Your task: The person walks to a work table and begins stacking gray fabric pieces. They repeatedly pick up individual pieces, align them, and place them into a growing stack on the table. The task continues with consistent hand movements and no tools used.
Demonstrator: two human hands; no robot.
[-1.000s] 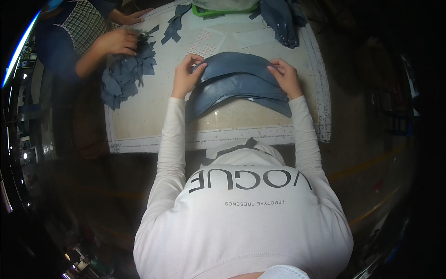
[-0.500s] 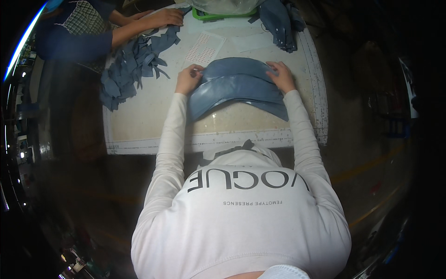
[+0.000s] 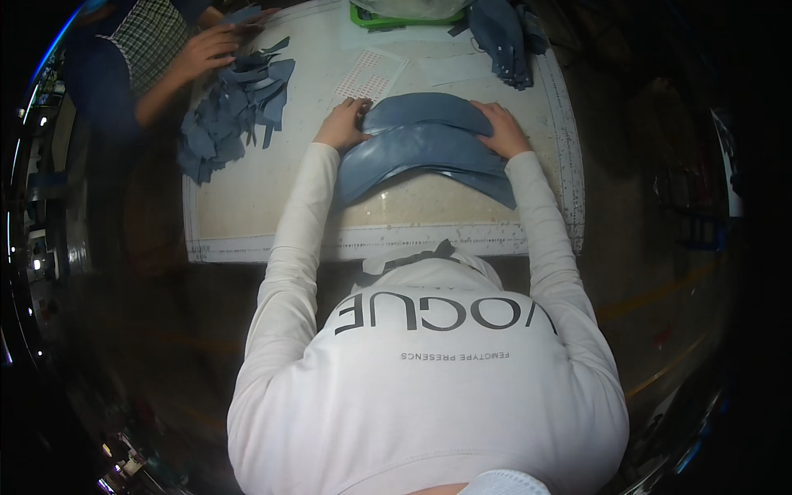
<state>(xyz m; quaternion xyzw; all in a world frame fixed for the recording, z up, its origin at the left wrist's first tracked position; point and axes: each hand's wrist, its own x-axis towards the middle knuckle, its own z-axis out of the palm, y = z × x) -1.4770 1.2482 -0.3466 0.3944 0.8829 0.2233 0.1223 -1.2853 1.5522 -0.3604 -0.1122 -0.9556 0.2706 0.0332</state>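
- While the thumb and fingers of the left hand (image 3: 344,124) stand part-way apart, they touch the left end of a curved blue piece (image 3: 425,111); whether they pinch it, I cannot tell.
- The right hand (image 3: 501,129) is at the other end, its fingers along the edge and its thumb lower, a gap between; I cannot tell how firmly it holds.
- The curved piece lies between the hands, on the far part of a stack of similar blue pieces (image 3: 421,153), arched away from the person on the pale table (image 3: 388,216).
- A sheet with red marks (image 3: 371,74) lies just beyond the left hand.
- Farther left is a heap of blue strips (image 3: 235,115), with a co-worker's hand (image 3: 206,51) beside it.
- At the far side is a green tray (image 3: 363,21) with a clear bag (image 3: 417,7) above it; a blue bundle (image 3: 499,41) lies to its right.
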